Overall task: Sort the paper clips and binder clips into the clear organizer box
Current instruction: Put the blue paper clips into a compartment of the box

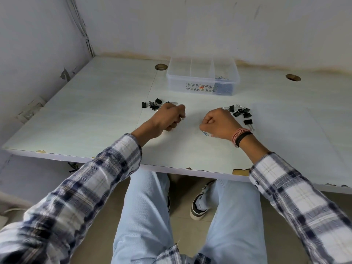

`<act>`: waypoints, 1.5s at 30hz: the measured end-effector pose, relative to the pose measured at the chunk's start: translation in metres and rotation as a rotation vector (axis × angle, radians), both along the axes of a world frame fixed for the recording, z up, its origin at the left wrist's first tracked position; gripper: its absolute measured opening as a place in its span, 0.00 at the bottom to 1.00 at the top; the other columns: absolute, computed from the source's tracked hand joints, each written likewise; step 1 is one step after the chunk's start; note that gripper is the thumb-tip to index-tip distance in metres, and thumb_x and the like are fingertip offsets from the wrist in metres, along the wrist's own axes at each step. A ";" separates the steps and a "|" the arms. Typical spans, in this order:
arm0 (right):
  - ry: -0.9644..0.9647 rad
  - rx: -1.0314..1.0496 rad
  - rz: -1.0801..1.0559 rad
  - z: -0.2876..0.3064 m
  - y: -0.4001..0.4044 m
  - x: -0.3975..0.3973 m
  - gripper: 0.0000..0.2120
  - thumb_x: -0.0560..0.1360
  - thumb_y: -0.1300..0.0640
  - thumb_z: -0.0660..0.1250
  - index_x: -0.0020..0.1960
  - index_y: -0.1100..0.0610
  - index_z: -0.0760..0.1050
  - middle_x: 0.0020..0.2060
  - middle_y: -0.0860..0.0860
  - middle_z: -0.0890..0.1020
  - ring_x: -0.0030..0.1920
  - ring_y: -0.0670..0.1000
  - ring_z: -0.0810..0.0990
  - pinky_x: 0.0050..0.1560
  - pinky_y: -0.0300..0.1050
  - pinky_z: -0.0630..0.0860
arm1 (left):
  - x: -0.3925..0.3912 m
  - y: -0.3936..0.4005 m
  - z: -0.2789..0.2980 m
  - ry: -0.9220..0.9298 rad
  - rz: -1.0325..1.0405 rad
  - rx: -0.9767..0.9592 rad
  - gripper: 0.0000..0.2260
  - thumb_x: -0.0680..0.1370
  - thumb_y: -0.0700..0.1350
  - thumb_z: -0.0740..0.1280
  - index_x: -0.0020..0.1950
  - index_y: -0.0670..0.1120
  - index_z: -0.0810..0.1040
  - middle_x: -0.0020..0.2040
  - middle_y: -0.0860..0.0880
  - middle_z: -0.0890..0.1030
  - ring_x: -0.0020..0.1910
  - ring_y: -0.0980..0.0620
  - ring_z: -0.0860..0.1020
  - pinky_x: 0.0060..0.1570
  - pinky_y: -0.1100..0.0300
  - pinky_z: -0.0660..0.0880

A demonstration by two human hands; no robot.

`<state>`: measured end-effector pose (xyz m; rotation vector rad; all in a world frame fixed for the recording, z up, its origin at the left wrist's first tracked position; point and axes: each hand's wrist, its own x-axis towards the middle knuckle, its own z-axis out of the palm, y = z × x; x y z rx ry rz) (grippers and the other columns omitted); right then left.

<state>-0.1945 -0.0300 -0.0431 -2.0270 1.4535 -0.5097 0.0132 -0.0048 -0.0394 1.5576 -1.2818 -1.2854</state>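
A clear organizer box with three compartments stands at the back of the white table; paper clips lie in its right compartment. Black binder clips lie in two heaps, a left heap and a right heap. My left hand is curled shut beside the left heap, a bit of metal wire showing at its fingers. My right hand is curled shut left of the right heap, fingertips pinching a blue paper clip that lies on the table.
Two round cable holes are cut in the table near the back wall. A wall closes off the left side. The table's chipped front edge runs above my knees.
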 end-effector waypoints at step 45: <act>-1.132 0.670 -0.573 0.090 -0.151 -0.042 0.17 0.80 0.59 0.54 0.64 0.67 0.70 0.53 0.61 0.76 0.42 0.56 0.76 0.34 0.41 0.77 | -0.098 -0.191 0.109 0.273 0.109 0.233 0.11 0.82 0.40 0.57 0.62 0.37 0.68 0.43 0.38 0.76 0.31 0.47 0.70 0.28 0.62 0.71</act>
